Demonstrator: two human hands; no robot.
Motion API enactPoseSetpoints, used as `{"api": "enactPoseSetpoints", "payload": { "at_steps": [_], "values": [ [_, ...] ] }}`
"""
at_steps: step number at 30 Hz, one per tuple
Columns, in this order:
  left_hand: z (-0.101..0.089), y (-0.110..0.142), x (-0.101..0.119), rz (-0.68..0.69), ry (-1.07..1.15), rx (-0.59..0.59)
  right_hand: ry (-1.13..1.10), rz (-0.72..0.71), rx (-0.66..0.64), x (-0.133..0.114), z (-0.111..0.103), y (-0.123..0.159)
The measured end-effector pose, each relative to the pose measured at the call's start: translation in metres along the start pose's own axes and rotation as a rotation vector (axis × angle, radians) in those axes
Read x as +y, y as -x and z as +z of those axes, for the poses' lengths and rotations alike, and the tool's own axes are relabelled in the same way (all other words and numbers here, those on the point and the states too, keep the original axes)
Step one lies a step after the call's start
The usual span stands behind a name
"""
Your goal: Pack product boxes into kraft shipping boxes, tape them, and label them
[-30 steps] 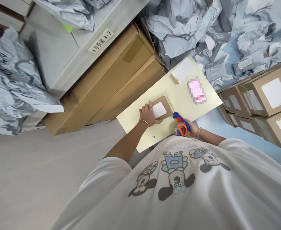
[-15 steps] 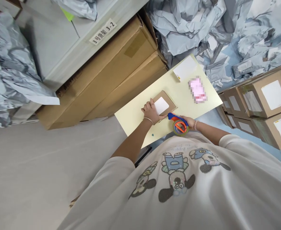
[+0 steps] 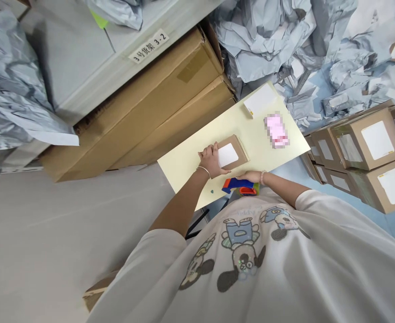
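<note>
My left hand point(image 3: 210, 162) spans the left end of a small brown cardboard box point(image 3: 241, 152), fingers over its far side and thumb along the near side. A white label point(image 3: 227, 155) covers much of the box top. The box lies flat on a pale yellow tabletop point(image 3: 184, 163). Close to my shirt, my right hand point(image 3: 252, 176) grips a blue and orange tape dispenser point(image 3: 240, 184) from above. Its head points left, below the near side of the box and apart from it. The tape roll is partly hidden beneath the handle.
A pink blurred item point(image 3: 276, 130) and a white card or label stack point(image 3: 260, 100) lie on the tabletop's far right. Long cartons point(image 3: 143, 116) line the shelf point(image 3: 106, 80) at left. Grey mailer bags point(image 3: 267, 45) heap behind; labelled boxes point(image 3: 377, 139) are stacked at right.
My right hand has drawn the tape dispenser from the box's right end down and left towards my body, turning it flatter. My left hand has stayed on the box, which shifted slightly.
</note>
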State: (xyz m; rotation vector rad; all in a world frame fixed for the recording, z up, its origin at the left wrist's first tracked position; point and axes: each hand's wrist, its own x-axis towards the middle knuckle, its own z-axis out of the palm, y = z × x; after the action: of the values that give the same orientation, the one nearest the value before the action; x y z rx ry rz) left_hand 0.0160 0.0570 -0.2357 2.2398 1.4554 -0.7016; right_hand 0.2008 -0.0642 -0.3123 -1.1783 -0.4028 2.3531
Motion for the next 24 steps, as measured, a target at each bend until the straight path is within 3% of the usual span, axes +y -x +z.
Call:
{"api": "enactPoseSetpoints", "payload": {
  "at_steps": [2, 5, 8, 11, 13, 16, 20, 24],
  "values": [
    [-0.006, 0.001, -0.008, 0.075, -0.015, -0.039, 0.238, 0.004, 0.005, -0.001, -0.021, 0.03],
    [-0.01, 0.006, -0.006, 0.128, -0.035, -0.1, 0.524, -0.011, 0.117, -0.014, -0.06, 0.083],
    [0.0, 0.018, 0.023, 0.126, -0.001, -0.1, 0.645, -0.064, 0.24, -0.028, -0.084, 0.125],
    [0.024, 0.031, 0.064, 0.149, 0.016, 0.011, 0.761, -0.149, 0.345, -0.037, -0.082, 0.143],
    [0.04, 0.034, 0.084, 0.149, 0.039, 0.078, 0.891, -0.232, 0.434, -0.042, -0.071, 0.135],
    [0.057, 0.032, 0.093, 0.142, 0.087, 0.167, 1.035, -0.328, 0.584, -0.053, -0.048, 0.1],
    [0.069, 0.024, 0.082, 0.201, 0.103, 0.242, 1.246, -0.234, 0.717, -0.077, -0.023, 0.046],
    [0.083, 0.026, 0.059, 0.3, 0.115, 0.272, 1.443, -0.208, 0.748, -0.108, -0.003, 0.031]
  ]
}}
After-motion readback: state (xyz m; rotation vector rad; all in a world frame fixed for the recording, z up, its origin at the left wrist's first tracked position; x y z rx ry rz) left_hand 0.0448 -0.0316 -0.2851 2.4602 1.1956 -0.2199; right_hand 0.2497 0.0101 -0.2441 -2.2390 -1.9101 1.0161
